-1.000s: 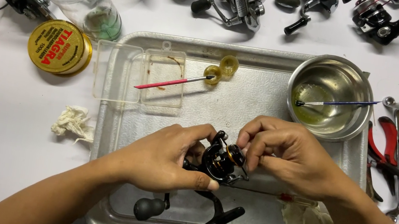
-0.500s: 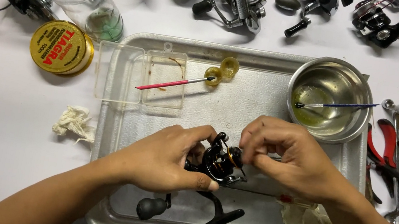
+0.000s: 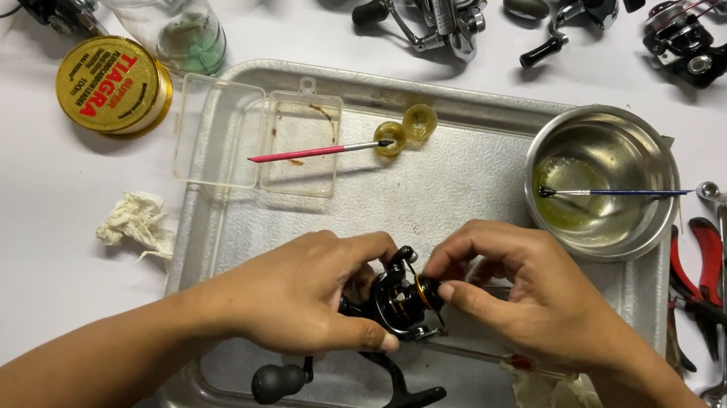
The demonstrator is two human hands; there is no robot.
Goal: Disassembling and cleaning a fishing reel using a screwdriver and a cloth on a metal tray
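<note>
Little has shifted since a second ago; the reel's knob sits slightly lower. The left hand clamps the black fishing reel steady at the tray's six o'clock, so the right hand's fingertips can pinch a small part at its top.

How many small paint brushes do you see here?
2. The red-handled brush lies across the clear plastic box on the tray; the blue-handled brush rests in the metal bowl. Hands may hide others.
</note>
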